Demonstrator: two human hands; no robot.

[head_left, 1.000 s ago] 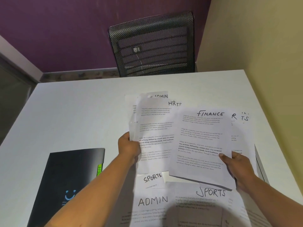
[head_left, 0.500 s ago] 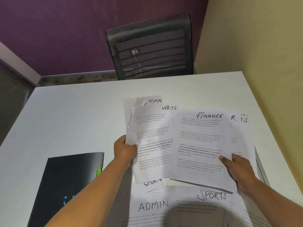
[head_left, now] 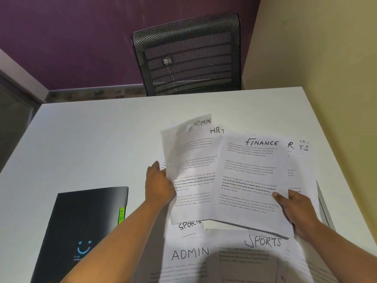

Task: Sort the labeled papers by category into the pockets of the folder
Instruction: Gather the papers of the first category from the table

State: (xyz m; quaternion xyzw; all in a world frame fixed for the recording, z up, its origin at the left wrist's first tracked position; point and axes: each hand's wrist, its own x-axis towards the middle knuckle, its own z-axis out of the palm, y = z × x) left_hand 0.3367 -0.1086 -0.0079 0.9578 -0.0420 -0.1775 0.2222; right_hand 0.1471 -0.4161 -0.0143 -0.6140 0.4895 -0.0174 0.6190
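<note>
A fan of white labeled papers is held above the white table (head_left: 102, 144). My right hand (head_left: 295, 209) grips the FINANCE sheet (head_left: 251, 170) at its right edge, thumb on top. My left hand (head_left: 160, 185) holds the left edge of a curled sheet (head_left: 191, 170) labeled HR, with an ADMIN sheet (head_left: 202, 121) showing behind it. Flat on the table below lie an ADMIN paper (head_left: 189, 254) and two SPORTS papers (head_left: 263, 242). The black folder (head_left: 81, 225) lies closed at lower left, a green tab (head_left: 121, 215) sticking out of its right edge.
A black mesh chair (head_left: 187, 56) stands behind the table's far edge. A beige wall runs along the right side and a purple wall along the back. A thin grey object (head_left: 324, 205) lies near the table's right edge, partly under the papers.
My left hand has slid up and left along the HR sheet's edge, bending that sheet up into a curl. The right hand and FINANCE sheet have stayed nearly put.
</note>
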